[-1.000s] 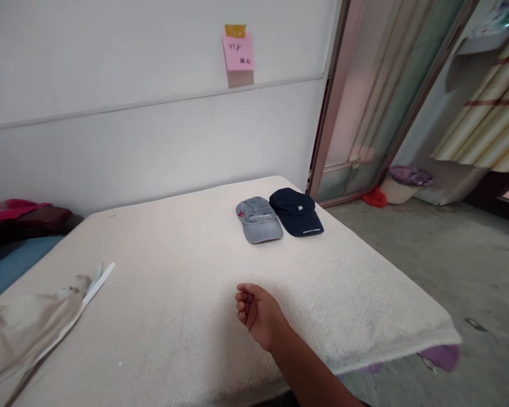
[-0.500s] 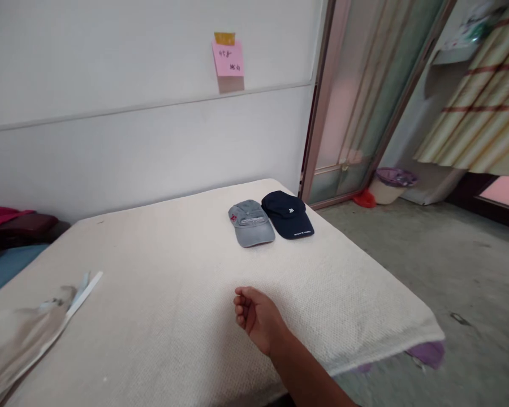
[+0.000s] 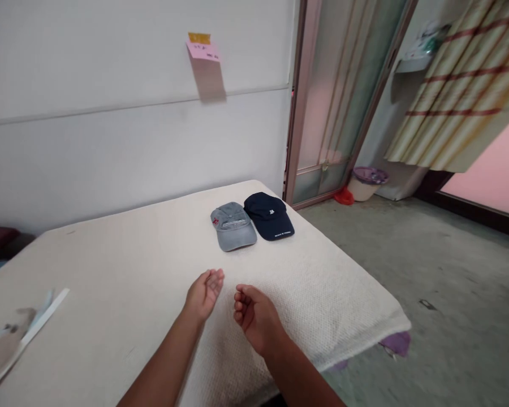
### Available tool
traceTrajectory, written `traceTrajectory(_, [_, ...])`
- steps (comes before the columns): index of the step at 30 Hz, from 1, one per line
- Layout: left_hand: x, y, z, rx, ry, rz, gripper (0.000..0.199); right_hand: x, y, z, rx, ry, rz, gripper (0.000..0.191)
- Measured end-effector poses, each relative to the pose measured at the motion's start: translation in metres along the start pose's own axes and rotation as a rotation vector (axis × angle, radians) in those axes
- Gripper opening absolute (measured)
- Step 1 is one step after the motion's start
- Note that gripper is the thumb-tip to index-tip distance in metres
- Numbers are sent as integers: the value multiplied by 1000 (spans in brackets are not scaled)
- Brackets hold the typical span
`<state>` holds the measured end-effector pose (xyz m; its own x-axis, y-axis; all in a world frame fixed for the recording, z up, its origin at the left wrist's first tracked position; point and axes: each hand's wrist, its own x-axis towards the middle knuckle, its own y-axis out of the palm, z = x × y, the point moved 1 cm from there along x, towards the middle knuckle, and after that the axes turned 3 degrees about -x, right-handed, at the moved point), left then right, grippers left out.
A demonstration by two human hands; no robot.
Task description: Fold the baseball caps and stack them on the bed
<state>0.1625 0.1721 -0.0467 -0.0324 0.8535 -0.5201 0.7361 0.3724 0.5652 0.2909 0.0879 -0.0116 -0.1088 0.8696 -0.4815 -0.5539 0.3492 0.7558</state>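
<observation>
A grey baseball cap (image 3: 234, 227) with a small red mark on its side lies on the cream bed cover (image 3: 123, 271). Against it, on the right, rests a navy cap (image 3: 270, 216) with white lettering on crown and brim. My left hand (image 3: 205, 294) hovers in front of the grey cap, its fingers only slightly bent and nothing in it. Close by on the right is my right hand (image 3: 257, 317), fingers curled in towards the palm, with no object visible in them. Neither hand touches a cap.
A light-coloured cloth item with a white strip (image 3: 46, 316) lies at the left. Behind the bed rises a white wall (image 3: 110, 158) bearing a pink note (image 3: 204, 51). To the right are a glass door (image 3: 335, 102), a bin (image 3: 367, 182) and the grey floor (image 3: 462, 254).
My left hand has come into view beside the right one. The view has turned right, so the caps and the cloth item appear farther left. Both caps still lie side by side.
</observation>
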Motion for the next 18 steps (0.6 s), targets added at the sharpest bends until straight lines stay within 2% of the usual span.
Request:
traceTrajectory(4, [36, 52, 21, -33, -7, 93, 6, -1, -7, 5, 11, -1, 14, 11])
traceTrajectory(7, [54, 74, 29, -68, 51, 96, 9, -2, -11, 9, 18, -1, 4, 12])
traceTrajectory(9, [62, 82, 31, -92, 108, 68, 13, -3, -12, 10, 15, 7, -1, 12])
traceTrajectory(11, [65, 83, 31, -117, 164, 30, 15, -4, -13, 11, 2, 24, 1, 13])
traceTrajectory(14, [56, 72, 25, -152, 225, -27, 12, -4, -15, 12, -27, 32, 4, 15])
traceTrajectory(18, [14, 38, 12, -167, 229, -42, 25, 0, -17, 9, -104, -8, -34, 15])
